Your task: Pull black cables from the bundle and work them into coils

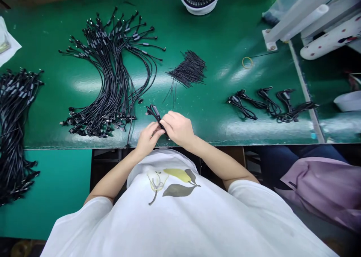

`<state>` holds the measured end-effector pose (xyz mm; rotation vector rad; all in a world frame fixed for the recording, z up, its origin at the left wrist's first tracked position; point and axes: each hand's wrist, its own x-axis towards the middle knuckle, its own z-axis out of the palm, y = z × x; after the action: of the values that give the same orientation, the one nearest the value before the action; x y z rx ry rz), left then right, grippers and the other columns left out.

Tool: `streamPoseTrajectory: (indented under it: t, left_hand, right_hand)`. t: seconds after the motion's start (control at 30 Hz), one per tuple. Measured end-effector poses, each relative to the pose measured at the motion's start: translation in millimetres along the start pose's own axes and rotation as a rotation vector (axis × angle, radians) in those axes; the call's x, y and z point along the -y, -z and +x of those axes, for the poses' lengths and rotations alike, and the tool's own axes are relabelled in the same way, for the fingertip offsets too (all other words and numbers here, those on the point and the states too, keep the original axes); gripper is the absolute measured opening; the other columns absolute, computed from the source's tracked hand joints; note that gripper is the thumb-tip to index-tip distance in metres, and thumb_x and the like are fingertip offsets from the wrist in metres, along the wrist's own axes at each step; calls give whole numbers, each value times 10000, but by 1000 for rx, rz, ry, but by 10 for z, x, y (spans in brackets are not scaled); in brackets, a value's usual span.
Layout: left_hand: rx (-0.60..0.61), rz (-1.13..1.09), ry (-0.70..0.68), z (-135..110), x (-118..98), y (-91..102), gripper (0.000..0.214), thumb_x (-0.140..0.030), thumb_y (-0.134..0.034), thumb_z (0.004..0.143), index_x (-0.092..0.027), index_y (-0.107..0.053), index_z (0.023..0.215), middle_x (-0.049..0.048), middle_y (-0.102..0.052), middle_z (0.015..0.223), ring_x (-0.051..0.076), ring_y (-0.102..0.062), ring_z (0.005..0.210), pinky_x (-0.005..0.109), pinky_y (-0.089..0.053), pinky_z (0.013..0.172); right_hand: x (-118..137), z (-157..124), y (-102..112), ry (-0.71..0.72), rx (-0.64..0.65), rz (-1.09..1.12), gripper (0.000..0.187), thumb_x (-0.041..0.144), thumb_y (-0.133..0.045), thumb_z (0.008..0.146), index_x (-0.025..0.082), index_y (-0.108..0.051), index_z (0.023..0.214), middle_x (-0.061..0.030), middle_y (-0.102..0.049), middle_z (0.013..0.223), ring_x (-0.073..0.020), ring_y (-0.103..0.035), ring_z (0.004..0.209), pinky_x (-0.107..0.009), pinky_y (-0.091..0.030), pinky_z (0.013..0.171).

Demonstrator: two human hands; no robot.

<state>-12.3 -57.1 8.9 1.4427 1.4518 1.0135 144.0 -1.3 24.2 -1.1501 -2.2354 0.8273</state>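
Near the table's front edge, a folded black cable (154,113) is pinched between both hands, its plug ends sticking out toward the far side. My left hand (149,137) closes on it from the left. From the right, my right hand (177,128) grips the same bundle, fingers bent over it; whether a tie is in the fingers is hidden. Beyond the hands lies a pile of thin black twist ties (190,69). To their left spreads a big heap of loose black cables (113,76) with small connectors at both ends.
Several bundled cables (270,104) lie on the right of the green table (220,35). Another cable heap (12,125) is at the far left. A fan (201,10) stands at the back, a metal bracket (282,33) at right. A person in purple (324,185) sits at right.
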Motion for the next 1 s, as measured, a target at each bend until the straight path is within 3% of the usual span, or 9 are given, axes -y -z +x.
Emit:
streamPoseTrajectory:
  t: [0.13, 0.23, 0.33, 0.43, 0.53, 0.63, 0.83, 0.93, 1.0]
  left_hand:
    - [-23, 22, 9, 37, 71, -73, 447, -315, -516, 911, -166, -507, 1332, 106, -669, 1085, 211, -643, 950, 334, -494, 882]
    - [50, 15, -46, 35, 95, -89, 649, -324, -487, 927, -182, -246, 1513, 164, -542, 1369, 225, -587, 1177, 352, -460, 1008]
    - [178, -90, -57, 16, 84, -74, 762, -311, -519, 916, -188, -108, 1545, 186, -478, 1416, 221, -565, 1227, 359, -464, 1028]
    - [219, -75, -38, 41, 64, 8, 693, -310, -569, 894, -191, -266, 1506, 139, -604, 1204, 201, -639, 1063, 365, -504, 969]
    - [40, 11, -42, 142, 55, 121, 422, -375, -593, 884, -192, -583, 1264, 96, -649, 1074, 195, -637, 992, 347, -502, 933]
    - [-78, -159, -4, 272, 74, 156, 417, -454, -591, 878, -197, -618, 1205, 101, -660, 1128, 193, -631, 1005, 315, -509, 873]
    - [3, -374, 127, 400, 215, -19, 375, -471, -567, 886, -184, -653, 1111, 101, -677, 1119, 199, -651, 995, 339, -524, 877]
    - [17, -51, 98, 293, 366, 16, 433, -449, -483, 932, -195, -571, 1271, 125, -635, 1204, 225, -622, 1069, 400, -503, 938]
    - [-80, 301, 48, 147, 492, 132, 469, -415, -502, 927, -189, -510, 1338, 151, -592, 1253, 258, -568, 1147, 457, -453, 1006]
  right_hand:
    - [128, -30, -111, 95, -28, -433, 422, 372, -329, 992, 140, -577, 1244, -132, -639, 1113, -213, -551, 934, -318, -392, 791]
    - [184, -80, -204, 6, 53, -438, 521, 347, -299, 1001, 93, -385, 1447, -139, -648, 1115, -208, -591, 922, -308, -429, 760]
    - [110, -80, -211, -106, 74, -267, 478, 270, -278, 996, 138, -413, 1435, -120, -656, 1133, -197, -615, 960, -283, -455, 746]
    - [-77, -41, -126, -119, 108, 139, 405, 275, -288, 985, 182, -566, 1265, -80, -662, 1123, -166, -621, 911, -263, -473, 739]
    - [-230, -40, -33, -197, 162, 490, 393, 305, -285, 978, 170, -631, 1107, -19, -644, 835, -112, -552, 648, -235, -442, 633]
    - [-260, -103, -23, -244, 198, 570, 432, 313, -251, 982, 155, -653, 973, 20, -528, 637, -105, -477, 567, -228, -404, 605]
    - [-401, -259, -171, -106, 82, 125, 347, 413, -516, 924, 175, -576, 1169, -95, -660, 1074, -203, -608, 916, -304, -459, 795]
    - [-838, -405, -58, -138, 10, -115, 319, 373, -429, 963, 170, -630, 1105, -133, -658, 1066, -242, -595, 985, -354, -459, 874]
    - [-1269, -570, 136, -246, -102, -275, 336, 370, -436, 950, 144, -665, 1052, -167, -652, 1038, -274, -576, 989, -394, -452, 890]
